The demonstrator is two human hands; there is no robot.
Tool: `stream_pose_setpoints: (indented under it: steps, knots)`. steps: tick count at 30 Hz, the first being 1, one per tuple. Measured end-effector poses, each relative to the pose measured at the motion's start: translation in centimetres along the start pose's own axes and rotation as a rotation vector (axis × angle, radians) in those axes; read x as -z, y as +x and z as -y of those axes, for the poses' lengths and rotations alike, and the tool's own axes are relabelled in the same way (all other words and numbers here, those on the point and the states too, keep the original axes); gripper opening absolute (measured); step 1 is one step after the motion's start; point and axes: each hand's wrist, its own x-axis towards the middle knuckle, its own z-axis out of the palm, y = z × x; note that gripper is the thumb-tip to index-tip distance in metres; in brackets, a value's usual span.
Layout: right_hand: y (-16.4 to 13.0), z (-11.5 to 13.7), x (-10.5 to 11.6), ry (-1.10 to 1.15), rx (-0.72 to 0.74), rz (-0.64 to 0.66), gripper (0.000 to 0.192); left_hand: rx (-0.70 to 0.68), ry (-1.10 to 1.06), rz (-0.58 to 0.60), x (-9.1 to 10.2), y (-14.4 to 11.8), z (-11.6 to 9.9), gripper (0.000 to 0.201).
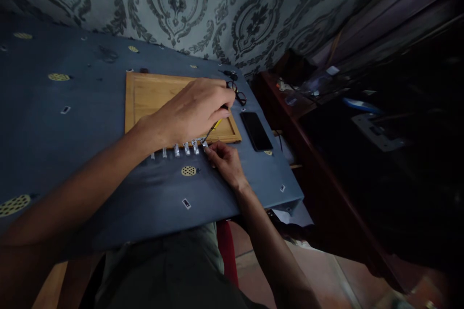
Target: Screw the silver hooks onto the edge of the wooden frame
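A wooden board with a raised rim (155, 88) lies flat on the blue cloth. Along its near edge runs a row of small shiny metal-looking clips or hooks (186, 148). My left hand (197, 106) reaches over the board, its fingers closed round a thin screwdriver with a yellow and black handle (216, 124). The tip points down at the board's near edge, by the rightmost clip (205, 146). Just in front of that edge, my right hand (225, 160) pinches this clip between thumb and forefinger. The screwdriver's upper end is hidden by my left hand.
Right of the board lie a black phone (255, 131) and eyeglasses (239, 97). The table is covered by a blue pineapple-print cloth (90, 164). Patterned fabric (177, 5) hangs behind. Dark wooden furniture (326, 164) with clutter stands close on the right.
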Motion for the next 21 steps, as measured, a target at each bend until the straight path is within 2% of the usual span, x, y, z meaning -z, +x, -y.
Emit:
stream_pose_setpoints:
  steps: [11,16,21]
  knots:
    - [0.09,-0.23,0.03,-0.021,-0.003,0.006,0.052,0.002,0.006,-0.023,-0.58,-0.02,0.17,0.010]
    - [0.10,-0.31,0.00,-0.019,0.005,-0.002,0.050,-0.042,0.020,-0.057,-0.89,-0.13,0.20,0.010]
    - [0.16,-0.32,0.01,-0.001,0.004,0.005,0.046,-0.018,0.055,-0.032,-0.65,-0.12,0.14,0.005]
